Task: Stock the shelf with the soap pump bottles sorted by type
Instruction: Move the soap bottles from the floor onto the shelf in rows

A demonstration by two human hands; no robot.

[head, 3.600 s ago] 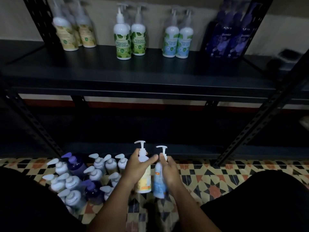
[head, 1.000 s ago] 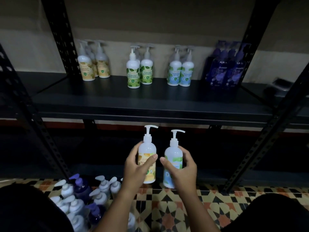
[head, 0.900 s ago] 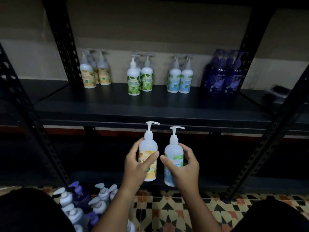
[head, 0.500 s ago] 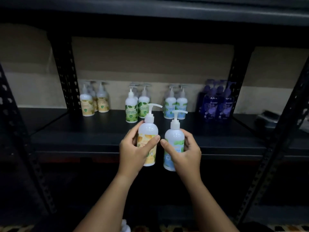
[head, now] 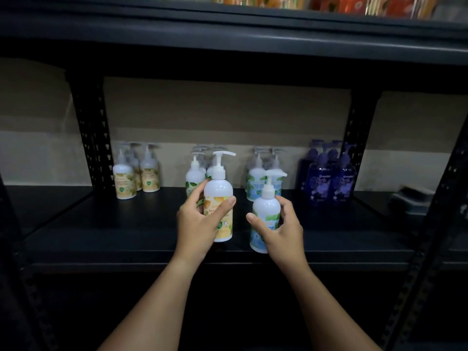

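Both bottles have come up from the floor to shelf (head: pixel 101 239) height. The left hand (head: pixel 196 225) curls round the yellow bottle (head: pixel 219 206), the right hand (head: pixel 282 230) round the blue bottle (head: pixel 264 216) — both held over the front edge. Beyond the grips wait the sorted rows — yellow group (head: pixel 135 178) far left, blue group (head: pixel 263 177) just behind.

The left hand (head: pixel 196 221) grips a yellow-label pump bottle (head: pixel 218 198) upright above the black shelf (head: pixel 126 231); the right hand (head: pixel 281 230) grips a blue-label pump bottle (head: pixel 266 206) just beside it, held a little lower; along the back of the shelf stand four groups: yellow bottles (head: pixel 135 173) at left, green bottles (head: pixel 193 177), blue bottles (head: pixel 255 181), and purple bottles (head: pixel 329 177) at right; colourful packages (head: pixel 329 2) sit blurred on the shelf above.
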